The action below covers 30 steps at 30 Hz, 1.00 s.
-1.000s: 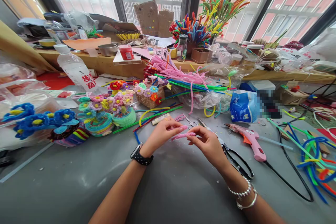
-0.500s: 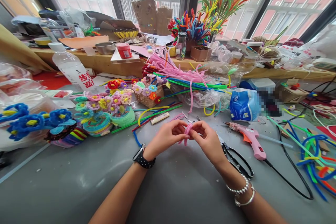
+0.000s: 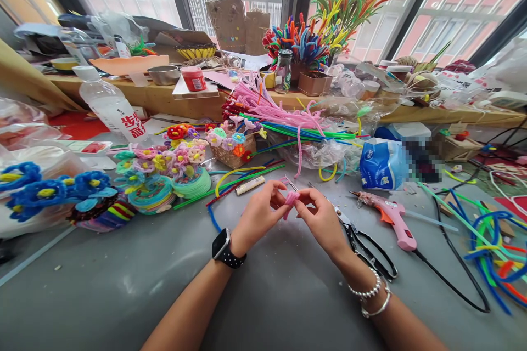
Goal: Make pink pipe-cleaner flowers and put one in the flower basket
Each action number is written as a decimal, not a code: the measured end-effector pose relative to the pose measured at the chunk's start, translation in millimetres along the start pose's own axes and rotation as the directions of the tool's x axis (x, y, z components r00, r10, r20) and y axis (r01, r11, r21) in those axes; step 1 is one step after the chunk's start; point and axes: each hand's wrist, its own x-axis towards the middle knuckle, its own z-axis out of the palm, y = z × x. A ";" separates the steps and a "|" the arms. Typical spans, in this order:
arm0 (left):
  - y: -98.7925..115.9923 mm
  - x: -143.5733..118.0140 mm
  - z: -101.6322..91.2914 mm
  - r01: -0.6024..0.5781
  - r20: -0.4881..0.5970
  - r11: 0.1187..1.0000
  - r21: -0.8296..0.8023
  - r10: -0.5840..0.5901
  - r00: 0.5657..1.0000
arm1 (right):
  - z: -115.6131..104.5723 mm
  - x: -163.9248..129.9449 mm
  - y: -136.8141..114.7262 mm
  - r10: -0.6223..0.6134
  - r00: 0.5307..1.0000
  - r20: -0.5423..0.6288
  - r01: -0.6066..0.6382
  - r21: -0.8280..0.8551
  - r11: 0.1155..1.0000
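Between my two hands is a looped pink pipe cleaner [image 3: 291, 198], pinched at the fingertips above the middle of the grey table [image 3: 263, 296]. My left hand [image 3: 263, 205] grips it from the left, thumb and fingers closed. From the right, my right hand [image 3: 318, 214] pinches the same piece between thumb and forefinger. Parts of the loops are hidden by the fingers. Just beyond the hands lies a thin metal tool, mostly covered. Black-handled scissors [image 3: 373, 252] lie beside my right wrist, partly behind it.
A pink glue gun [image 3: 395, 218] with a black cord lies at right, near tangled coloured pipe cleaners [image 3: 494, 241]. Pipe-cleaner flower pots [image 3: 152, 192] stand at left. Behind are a pink pipe-cleaner bundle [image 3: 272, 107], a blue packet [image 3: 382, 163] and a leaning plastic bottle [image 3: 109, 104].
My hands have shifted slightly, and the pink loops are turned and look more bunched between the fingertips. My left wrist has rotated, showing more of the watch face.
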 end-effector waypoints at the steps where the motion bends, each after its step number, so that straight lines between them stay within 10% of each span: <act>1: -0.3 0.0 0.1 -0.007 0.002 1.000 0.013 0.007 1.000 | 0.1 0.1 0.3 -0.009 1.000 0.000 0.009 -0.003 1.000; 17: 0.6 -4.2 3.8 -0.201 0.095 0.859 0.470 0.178 0.980 | -9.2 -0.7 1.8 -0.309 0.951 0.016 0.296 -0.336 0.894; 30: 3.6 -6.2 5.2 -0.193 0.162 0.981 -0.017 0.193 0.968 | -9.2 -1.2 1.5 -0.540 0.841 0.024 0.486 -0.471 0.736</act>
